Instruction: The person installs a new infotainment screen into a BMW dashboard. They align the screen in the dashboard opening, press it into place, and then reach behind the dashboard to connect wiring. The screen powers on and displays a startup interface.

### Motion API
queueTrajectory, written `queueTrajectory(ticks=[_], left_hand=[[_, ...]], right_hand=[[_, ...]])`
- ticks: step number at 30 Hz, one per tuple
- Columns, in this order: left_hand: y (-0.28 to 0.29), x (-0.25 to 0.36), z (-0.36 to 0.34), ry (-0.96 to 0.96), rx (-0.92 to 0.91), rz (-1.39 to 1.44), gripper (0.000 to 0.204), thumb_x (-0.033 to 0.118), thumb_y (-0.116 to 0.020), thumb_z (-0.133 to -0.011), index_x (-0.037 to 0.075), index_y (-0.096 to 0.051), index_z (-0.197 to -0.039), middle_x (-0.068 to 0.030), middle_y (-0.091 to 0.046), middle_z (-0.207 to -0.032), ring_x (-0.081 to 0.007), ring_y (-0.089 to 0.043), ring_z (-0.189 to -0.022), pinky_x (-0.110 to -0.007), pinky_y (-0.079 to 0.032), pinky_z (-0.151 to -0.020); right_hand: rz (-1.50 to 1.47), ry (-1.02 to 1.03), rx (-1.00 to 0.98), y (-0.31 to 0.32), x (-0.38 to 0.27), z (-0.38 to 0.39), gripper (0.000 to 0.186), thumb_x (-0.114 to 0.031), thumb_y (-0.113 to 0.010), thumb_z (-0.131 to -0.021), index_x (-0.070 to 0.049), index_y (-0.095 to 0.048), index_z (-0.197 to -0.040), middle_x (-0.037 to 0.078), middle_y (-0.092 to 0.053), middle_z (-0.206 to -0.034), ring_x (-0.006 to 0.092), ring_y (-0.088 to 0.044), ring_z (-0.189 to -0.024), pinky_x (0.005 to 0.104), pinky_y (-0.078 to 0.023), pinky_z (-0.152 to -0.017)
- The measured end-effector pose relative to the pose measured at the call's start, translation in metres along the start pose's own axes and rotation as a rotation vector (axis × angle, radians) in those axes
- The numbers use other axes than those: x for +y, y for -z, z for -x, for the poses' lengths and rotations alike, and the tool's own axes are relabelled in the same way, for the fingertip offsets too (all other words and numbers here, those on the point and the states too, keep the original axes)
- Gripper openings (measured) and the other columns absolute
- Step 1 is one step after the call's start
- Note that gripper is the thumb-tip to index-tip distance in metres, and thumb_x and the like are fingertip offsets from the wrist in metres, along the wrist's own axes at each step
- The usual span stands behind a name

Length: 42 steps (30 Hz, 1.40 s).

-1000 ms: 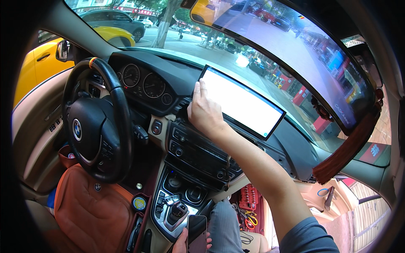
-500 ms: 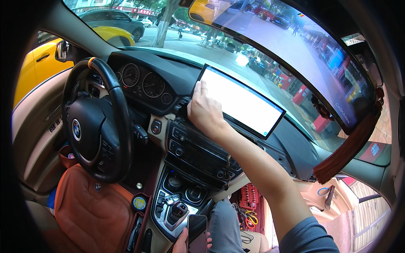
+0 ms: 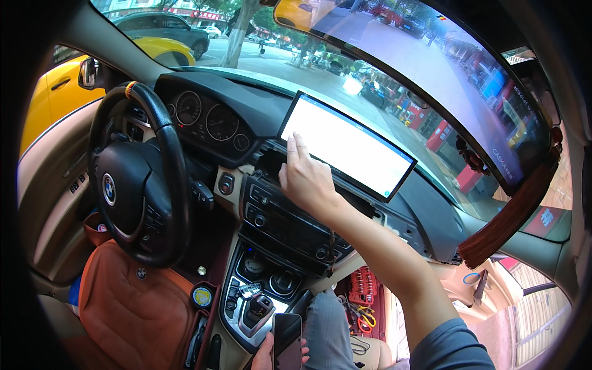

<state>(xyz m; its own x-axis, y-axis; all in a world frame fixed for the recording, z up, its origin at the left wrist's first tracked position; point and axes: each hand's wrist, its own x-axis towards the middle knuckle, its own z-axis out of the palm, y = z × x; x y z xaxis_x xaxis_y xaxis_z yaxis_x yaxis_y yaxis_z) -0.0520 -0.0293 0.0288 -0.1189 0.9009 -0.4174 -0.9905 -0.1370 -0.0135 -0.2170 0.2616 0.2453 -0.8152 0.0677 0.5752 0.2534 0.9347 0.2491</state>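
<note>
My right hand (image 3: 306, 176) reaches over the dashboard to a wide car display screen (image 3: 351, 145) with a blank white page. Its index and middle fingers stretch out in front of the screen's lower left part, and the hand holds nothing. Whether the fingertips touch the glass I cannot tell. At the bottom, my left hand (image 3: 265, 353) is closed round a dark smartphone (image 3: 287, 342), held upright beside the gear selector (image 3: 259, 306). Below the screen sits the centre control panel (image 3: 287, 231), partly behind my right forearm.
To the left are the steering wheel (image 3: 176, 179) and an orange seat cover (image 3: 132, 305). A mirror display (image 3: 431, 68) and a hanging brown tassel (image 3: 509, 213) take up the upper right. A red tool bit case (image 3: 362, 285) and yellow-handled pliers (image 3: 367, 317) lie beyond my knee.
My right hand has moved down and slightly right, from the screen's upper left edge to its lower left part. My left hand still holds the smartphone in the same place.
</note>
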Motion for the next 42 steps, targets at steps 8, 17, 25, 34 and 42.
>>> queueTrajectory(ticks=[8,17,25,34,42], left_hand=[[0.004,-0.001,-0.003,0.026,-0.017,0.018,0.064,0.053,-0.037,-0.109,-0.001,-0.06,-0.134,-0.0189,-0.071,-0.118,-0.0323,-0.071,-0.099,-0.045,-0.059,-0.087],[0.005,-0.003,-0.004,-0.004,-0.005,-0.036,0.065,0.053,-0.036,-0.109,-0.001,-0.06,-0.134,-0.0195,-0.07,-0.12,-0.0325,-0.07,-0.101,-0.044,-0.058,-0.088],[0.005,-0.003,-0.004,-0.017,-0.029,-0.052,0.065,0.053,-0.036,-0.109,-0.002,-0.061,-0.133,-0.0192,-0.071,-0.118,-0.0316,-0.07,-0.101,-0.043,-0.058,-0.089],[0.002,-0.002,-0.003,-0.014,-0.015,-0.057,0.067,0.054,-0.037,-0.108,-0.003,-0.061,-0.132,-0.0191,-0.071,-0.118,-0.031,-0.07,-0.1,-0.043,-0.058,-0.089],[0.009,-0.004,-0.008,0.002,-0.013,-0.034,0.067,0.053,-0.036,-0.109,-0.004,-0.06,-0.132,-0.02,-0.07,-0.118,-0.0327,-0.07,-0.101,-0.044,-0.058,-0.089]], right_hand=[[-0.113,0.084,0.257,0.031,0.027,0.062,0.046,-0.009,-0.067,-0.089,0.007,-0.059,-0.132,0.025,-0.069,-0.114,0.0341,-0.073,-0.091,0.0395,-0.061,-0.07],[-0.141,-0.216,0.682,0.038,0.121,0.129,0.066,-0.007,-0.061,-0.089,0.002,-0.04,-0.151,0.024,-0.044,-0.145,0.0352,-0.047,-0.132,0.0436,-0.043,-0.105],[-0.802,-0.654,0.806,0.018,0.18,0.121,0.045,-0.022,-0.054,-0.105,0.006,-0.055,-0.14,0.009,-0.068,-0.122,0.015,-0.062,-0.108,0.0278,-0.047,-0.095],[-0.811,-0.635,0.61,0.027,0.172,0.125,0.032,-0.017,-0.055,-0.104,0.008,-0.065,-0.121,0.005,-0.07,-0.108,0.0101,-0.06,-0.096,0.0252,-0.047,-0.088],[-0.75,-0.599,0.653,0.026,0.164,0.12,0.024,-0.02,-0.057,-0.105,0.003,-0.065,-0.107,-0.004,-0.056,-0.079,0.0032,-0.043,-0.067,0.0218,-0.037,-0.059]])
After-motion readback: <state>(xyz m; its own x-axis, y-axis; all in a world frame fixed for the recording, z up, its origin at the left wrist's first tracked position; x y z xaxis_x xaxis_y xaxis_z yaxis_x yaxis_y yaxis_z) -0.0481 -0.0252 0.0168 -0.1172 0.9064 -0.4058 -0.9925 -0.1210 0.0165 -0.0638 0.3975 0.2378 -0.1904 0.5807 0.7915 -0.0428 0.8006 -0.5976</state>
